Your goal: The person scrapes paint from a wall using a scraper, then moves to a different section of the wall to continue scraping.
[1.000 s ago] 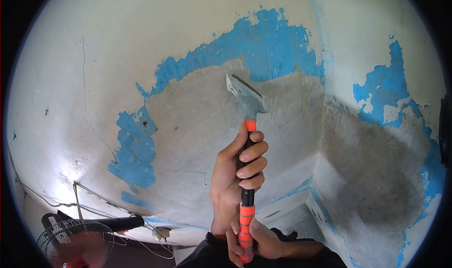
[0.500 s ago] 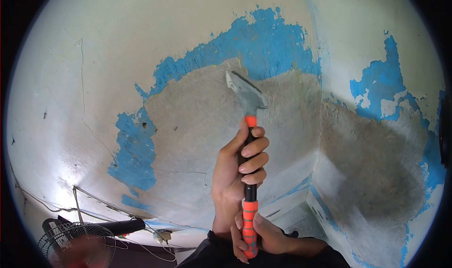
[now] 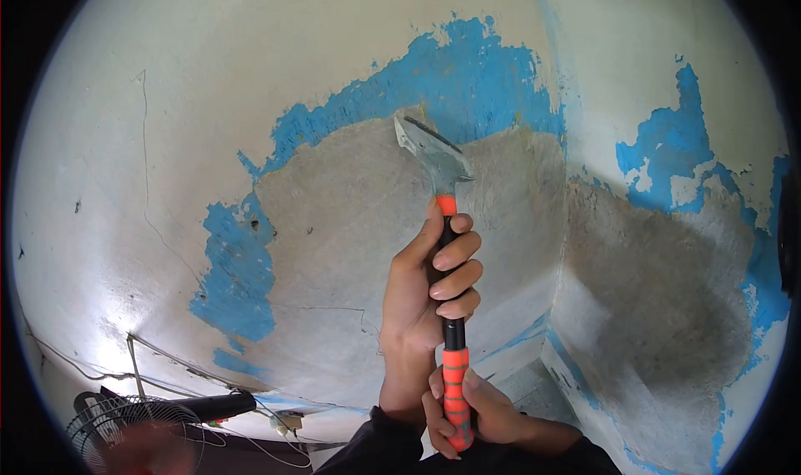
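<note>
A long-handled scraper (image 3: 440, 154) stands nearly upright before the wall. Its wide grey metal head overlaps the border between the blue paint (image 3: 467, 78) and the bare grey patch (image 3: 350, 216). My left hand (image 3: 425, 287) is wrapped round the black upper shaft, just under the orange collar, palm toward me. Lower down, my right hand (image 3: 484, 412) closes on the orange grip (image 3: 455, 387) with its dark bands. The blade's edge is tilted, with its left end higher.
A wall corner (image 3: 566, 224) runs down right of the scraper. On the adjoining wall are more blue paint (image 3: 667, 141) and a grey patch (image 3: 659, 283). At lower left is a wire-caged fan (image 3: 133, 442), with cables (image 3: 167, 383) along the wall and a socket box (image 3: 288, 422).
The scraper's head has shifted slightly up and left, while the orange grip has swung a little right and up. Both hands have moved slightly with it, still holding on.
</note>
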